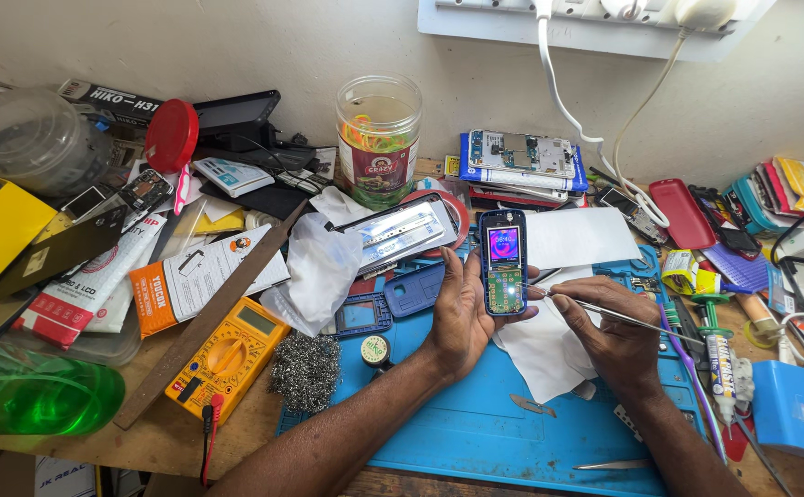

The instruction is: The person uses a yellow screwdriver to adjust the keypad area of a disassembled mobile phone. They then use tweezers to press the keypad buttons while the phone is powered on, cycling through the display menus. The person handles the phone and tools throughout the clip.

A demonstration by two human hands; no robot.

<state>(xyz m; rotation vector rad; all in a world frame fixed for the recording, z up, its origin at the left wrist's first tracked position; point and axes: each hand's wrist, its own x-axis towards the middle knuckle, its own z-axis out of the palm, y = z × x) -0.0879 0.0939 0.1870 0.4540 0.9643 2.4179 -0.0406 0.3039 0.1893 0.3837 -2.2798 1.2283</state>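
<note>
Our left hand (457, 317) is wrapped around one small blue phone (503, 262), held upright above the blue mat (476, 423) with its screen lit pink and its green board bare below. Our right hand (604, 331) pinches one pair of thin metal tweezers (604, 313), whose tip touches the phone's right edge. At nine o'clock from the phone lies one yellow multimeter (229, 354), and beyond it an orange-and-white flat package (177, 281) with a red-and-white one (89, 281) beside it. At eleven o'clock stands one clear jar (379, 138) with a red-and-green label. At twelve o'clock sits a blue-edged flat box (522, 166). At three o'clock lies one white tube (717, 364).
</note>
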